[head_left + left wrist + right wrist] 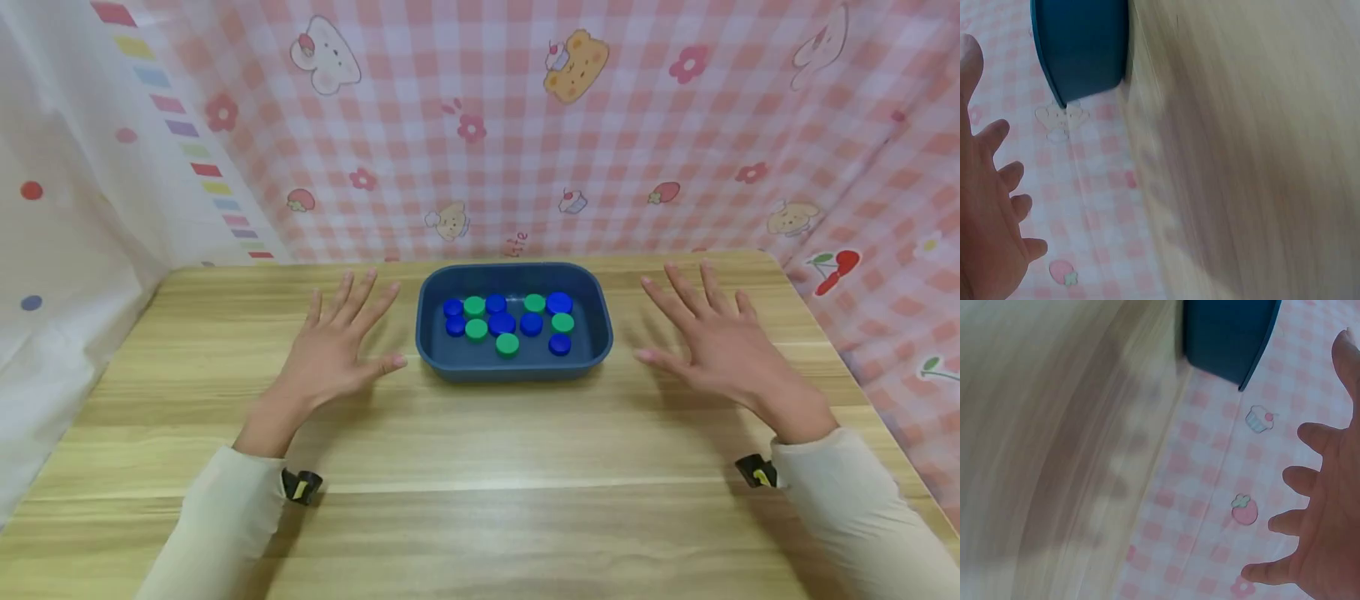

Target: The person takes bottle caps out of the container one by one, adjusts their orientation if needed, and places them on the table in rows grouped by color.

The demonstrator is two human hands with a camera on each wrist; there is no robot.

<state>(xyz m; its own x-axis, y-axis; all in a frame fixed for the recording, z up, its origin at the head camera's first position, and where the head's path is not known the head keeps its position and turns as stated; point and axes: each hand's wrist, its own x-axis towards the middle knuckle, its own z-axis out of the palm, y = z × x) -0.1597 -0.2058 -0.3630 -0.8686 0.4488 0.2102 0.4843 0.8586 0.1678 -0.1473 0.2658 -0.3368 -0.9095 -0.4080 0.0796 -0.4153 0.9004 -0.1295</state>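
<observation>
A dark blue-grey rectangular tray [517,372] stands on the table near its back edge. Several round blue discs [502,324] and green discs [507,344], like bottle caps, lie flat on its floor. To the left of the tray, my left hand [330,346] hovers over the table, fingers spread and holding nothing. My right hand [712,346] is held the same way to the right, its thumb tip a little apart from the tray's side. Both wrist views show the tray's outer end wall [1085,50] and the spread fingers, with hand shadows on the wood.
The light wood table [480,500] ends at a pink checked curtain [510,150] with cartoon prints. White cloth [67,250] hangs on the left, more pink cloth [900,208] on the right. Small black devices [302,487] sit at both sleeve cuffs.
</observation>
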